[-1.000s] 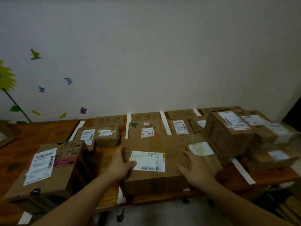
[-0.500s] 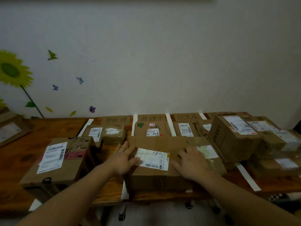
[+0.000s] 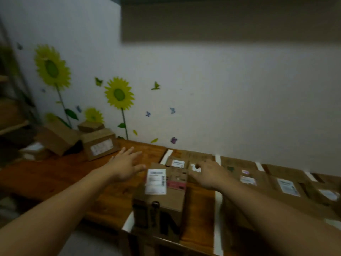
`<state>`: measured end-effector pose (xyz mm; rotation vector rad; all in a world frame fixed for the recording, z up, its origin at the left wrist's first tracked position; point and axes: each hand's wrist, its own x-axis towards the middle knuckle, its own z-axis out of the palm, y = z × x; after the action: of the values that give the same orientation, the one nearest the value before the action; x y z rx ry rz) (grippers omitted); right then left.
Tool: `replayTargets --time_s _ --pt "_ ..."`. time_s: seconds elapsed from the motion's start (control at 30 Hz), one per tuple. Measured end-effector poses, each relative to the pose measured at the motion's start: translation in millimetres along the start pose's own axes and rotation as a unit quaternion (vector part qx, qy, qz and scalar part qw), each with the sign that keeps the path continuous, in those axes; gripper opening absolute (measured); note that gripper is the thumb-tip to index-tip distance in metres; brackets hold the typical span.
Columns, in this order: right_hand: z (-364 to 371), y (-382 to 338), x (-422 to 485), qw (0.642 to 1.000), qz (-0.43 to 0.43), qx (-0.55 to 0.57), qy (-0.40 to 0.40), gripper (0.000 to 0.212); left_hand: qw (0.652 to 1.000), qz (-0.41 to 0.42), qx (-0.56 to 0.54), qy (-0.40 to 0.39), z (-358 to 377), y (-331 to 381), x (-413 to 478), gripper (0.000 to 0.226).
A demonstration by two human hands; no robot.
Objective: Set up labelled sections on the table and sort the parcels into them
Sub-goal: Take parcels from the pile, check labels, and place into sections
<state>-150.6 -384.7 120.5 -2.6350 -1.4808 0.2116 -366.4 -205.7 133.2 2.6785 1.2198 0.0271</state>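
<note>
A wooden table (image 3: 55,178) carries cardboard parcels sorted between white tape strips (image 3: 218,198). A tall box with a white label and red sticker (image 3: 162,193) stands at the front of the left section. My left hand (image 3: 125,167) hovers open, fingers spread, over bare wood left of that box. My right hand (image 3: 210,174) hangs in the air just right of it, fingers loosely extended, holding nothing. Small parcels (image 3: 177,163) lie behind the tall box. Flat parcels (image 3: 287,185) fill the sections to the right. Cardboard section labels along the wall are blurred.
A pile of unsorted boxes (image 3: 99,145) sits at the table's far left against the wall with sunflower stickers. A shelf edge (image 3: 11,126) shows at the left border. The table's front edge runs near the bottom of the view.
Both hands have let go of the large flat parcel in the middle section and swung left. The view has turned left, bringing the pile of boxes into sight.
</note>
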Motion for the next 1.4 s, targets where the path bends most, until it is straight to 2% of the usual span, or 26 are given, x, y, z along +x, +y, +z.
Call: replayTargets --time_s 0.27,0.57,0.7,0.87,1.03,1.13,1.23,1.33,1.4 --pt "21 -202 79 0.994 -0.097 0.027 -0.031 0.065 0.987 -0.124 -0.097 -0.019 -51 -202 -26 0.071" --pt "41 -338 176 0.991 -0.123 0.0 -0.061 0.065 0.966 -0.191 -0.175 -0.016 -67 -343 -9 0.07" --pt "54 -372 244 0.99 -0.117 0.019 -0.077 0.064 0.958 -0.209 -0.196 -0.028 -67 -386 39 0.07" --pt "85 -400 359 0.988 -0.098 0.081 -0.083 0.063 0.947 -0.205 -0.245 -0.031 -69 -426 144 0.067" --pt "96 -424 437 0.987 -0.063 0.112 -0.1 0.053 0.92 -0.209 -0.32 -0.085 -44 -450 246 0.058" --pt "109 -429 468 0.986 -0.036 0.126 -0.102 0.052 0.895 -0.227 -0.365 -0.12 -19 -456 288 0.057" --pt "132 -432 501 0.984 0.018 0.149 -0.097 0.066 0.871 -0.24 -0.407 -0.133 3 -461 327 0.066" --pt "151 -433 520 0.961 0.072 0.24 -0.118 0.08 0.833 -0.248 -0.472 -0.15 26 -464 360 0.065" --pt "155 -431 519 0.941 0.102 0.307 -0.1 0.072 0.804 -0.248 -0.517 -0.158 35 -463 370 0.061"
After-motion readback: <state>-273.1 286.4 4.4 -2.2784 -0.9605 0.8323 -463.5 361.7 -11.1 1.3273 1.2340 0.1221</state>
